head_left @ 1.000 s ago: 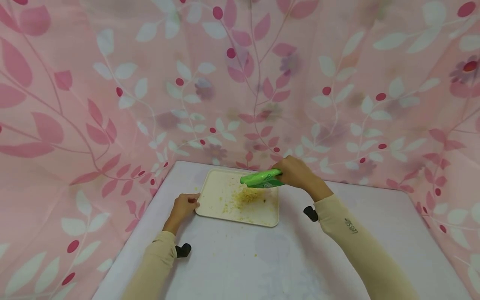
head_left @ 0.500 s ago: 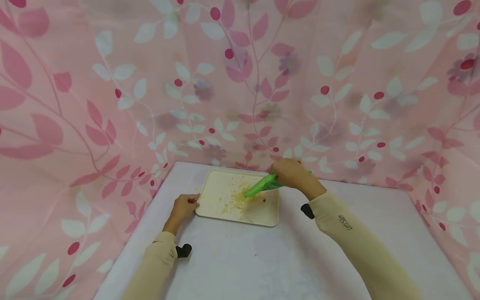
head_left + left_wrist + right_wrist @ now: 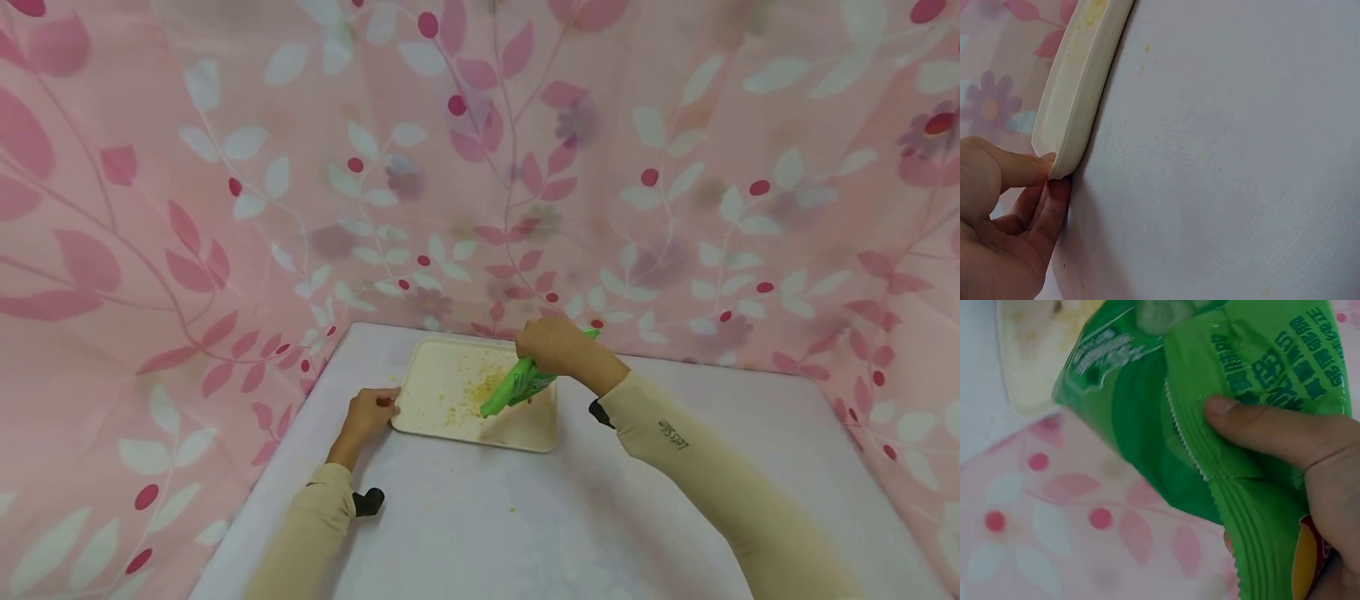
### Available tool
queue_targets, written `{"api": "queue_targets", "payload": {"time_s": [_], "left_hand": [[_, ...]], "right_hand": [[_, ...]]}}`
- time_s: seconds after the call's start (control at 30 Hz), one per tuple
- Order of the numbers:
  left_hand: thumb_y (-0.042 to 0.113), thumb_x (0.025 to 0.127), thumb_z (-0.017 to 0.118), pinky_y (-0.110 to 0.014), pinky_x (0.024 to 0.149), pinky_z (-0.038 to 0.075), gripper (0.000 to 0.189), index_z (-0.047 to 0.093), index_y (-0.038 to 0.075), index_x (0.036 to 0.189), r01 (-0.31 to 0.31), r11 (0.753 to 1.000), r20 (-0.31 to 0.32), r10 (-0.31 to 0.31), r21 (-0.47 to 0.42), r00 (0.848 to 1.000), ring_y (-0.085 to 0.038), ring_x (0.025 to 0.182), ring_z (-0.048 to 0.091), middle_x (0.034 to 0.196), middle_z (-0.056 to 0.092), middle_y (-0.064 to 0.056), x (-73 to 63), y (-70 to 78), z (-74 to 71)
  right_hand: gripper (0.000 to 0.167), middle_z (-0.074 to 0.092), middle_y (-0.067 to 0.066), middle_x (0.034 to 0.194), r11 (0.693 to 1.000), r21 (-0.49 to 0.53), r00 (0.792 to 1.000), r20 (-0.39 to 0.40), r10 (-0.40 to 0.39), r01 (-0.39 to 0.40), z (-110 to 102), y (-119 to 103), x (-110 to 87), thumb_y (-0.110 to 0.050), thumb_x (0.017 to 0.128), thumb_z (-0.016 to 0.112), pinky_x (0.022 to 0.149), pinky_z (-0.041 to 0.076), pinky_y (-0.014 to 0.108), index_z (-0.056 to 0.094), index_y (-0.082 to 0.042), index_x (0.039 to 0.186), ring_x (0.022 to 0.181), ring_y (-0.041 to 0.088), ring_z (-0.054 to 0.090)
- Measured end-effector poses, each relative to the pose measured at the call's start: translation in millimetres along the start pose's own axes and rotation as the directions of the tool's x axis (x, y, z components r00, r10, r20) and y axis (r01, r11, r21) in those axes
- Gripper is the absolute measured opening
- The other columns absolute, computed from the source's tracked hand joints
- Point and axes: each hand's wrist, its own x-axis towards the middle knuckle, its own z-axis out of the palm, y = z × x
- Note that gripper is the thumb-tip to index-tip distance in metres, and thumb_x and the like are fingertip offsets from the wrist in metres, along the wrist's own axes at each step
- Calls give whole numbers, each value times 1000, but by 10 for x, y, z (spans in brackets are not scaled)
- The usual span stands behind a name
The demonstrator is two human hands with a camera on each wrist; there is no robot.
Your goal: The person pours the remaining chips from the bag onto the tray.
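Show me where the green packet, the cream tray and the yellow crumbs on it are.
Green packet (image 3: 1199,437): right wrist view, on its light green flap beside the zigzag edge.
Cream tray (image 3: 429,371): head view, on bare floor toward its left side.
Yellow crumbs (image 3: 482,387): head view, on the thickest patch.

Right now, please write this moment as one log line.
left hand: pinches tray edge; right hand: grips green packet over tray; yellow crumbs: on tray, few on table

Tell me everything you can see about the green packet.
The green packet looks like glossy, creased plastic film, with dark green characters, white lettering and a ribbed, zigzag-edged seam. The right hand grips it tilted, lower end over the pale tray and its yellow crumbs; whether it touches them is unclear.
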Motion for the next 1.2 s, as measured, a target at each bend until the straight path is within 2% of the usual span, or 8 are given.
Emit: {"api": "queue_targets", "payload": {"time_s": [0.17, 0.27, 0.43, 0.63, 0.7, 0.83, 1.03, 1.2], "left_hand": [[-1, 82, 71, -29, 71, 47, 39, 68, 2, 121, 8, 1000, -4, -8, -1, 1000, -24, 90, 61, 96, 71, -14, 2, -9, 33], [-2, 82, 71, -30, 71, 47, 40, 68, 2, 121, 14, 1000, -8, -14, -6, 1000, -25, 91, 61, 98, 71, -15, 1, 1, 23], [-2, 81, 70, -30, 71, 48, 40, 67, 0, 121, 8, 1000, -1, -8, 1, 1000, -26, 91, 61, 97, 71, -16, -8, 16, 22], [-1, 82, 70, -31, 73, 48, 40, 67, 1, 122, 23, 1000, -4, -23, 11, 1000, -26, 92, 61, 98, 70, -15, -22, 25, 23], [-1, 82, 70, -32, 74, 48, 40, 67, 1, 122, 23, 1000, -8, -23, 11, 1000, -26, 93, 61, 99, 70, -16, -22, 26, 20], [-1, 82, 70, -31, 73, 47, 40, 67, 2, 122, 22, 1000, -11, -22, 6, 1000, -26, 93, 61, 100, 70, -16, -11, 16, 19], [-1, 81, 70, -31, 72, 47, 40, 68, 1, 121, 12, 1000, -13, -12, 2, 1000, -26, 92, 61, 98, 71, -16, -4, 6, 30], [-2, 81, 71, -30, 72, 48, 39, 68, 1, 120, 6, 1000, -18, -6, 4, 1000, -26, 90, 61, 97, 71, -16, -26, 25, 29]], "right_hand": [[36, 50, 0, 60, 996, -74, 998, -45, 41, -44, -234, -53, 18, 5, 81, 67, 50, 40, 31, 53, -16, 55, 57, 15, 46], [33, 50, 1, 61, 991, -120, 997, -41, 63, -68, -345, -99, 21, 1, 80, 71, 50, 41, 32, 53, -15, 58, 57, 15, 46], [26, 54, 1, 64, 974, -209, 996, -19, 84, -86, -353, -176, 11, -3, 80, 74, 50, 44, 30, 58, -15, 63, 58, 16, 50], [37, 44, 0, 55, 939, -331, 993, -101, 62, -93, -310, -237, -13, -3, 82, 73, 44, 31, 26, 52, -14, 54, 51, 14, 41], [41, 40, 0, 53, 937, -337, 990, -129, 53, -94, -314, -239, -18, -2, 82, 73, 44, 28, 26, 49, -14, 52, 50, 13, 38], [43, 36, 0, 53, 952, -296, 988, -153, 38, -83, -316, -209, -29, 2, 82, 70, 45, 28, 27, 44, -14, 52, 52, 13, 36], [41, 40, 0, 55, 958, -264, 988, -127, 85, -116, -250, -79, -35, 3, 82, 67, 44, 40, 29, 44, -14, 54, 52, 13, 41], [41, 42, -1, 55, 975, -172, 988, -99, 121, -137, -185, 14, -40, 5, 81, 65, 45, 42, 33, 45, -15, 52, 53, 14, 40]]}}
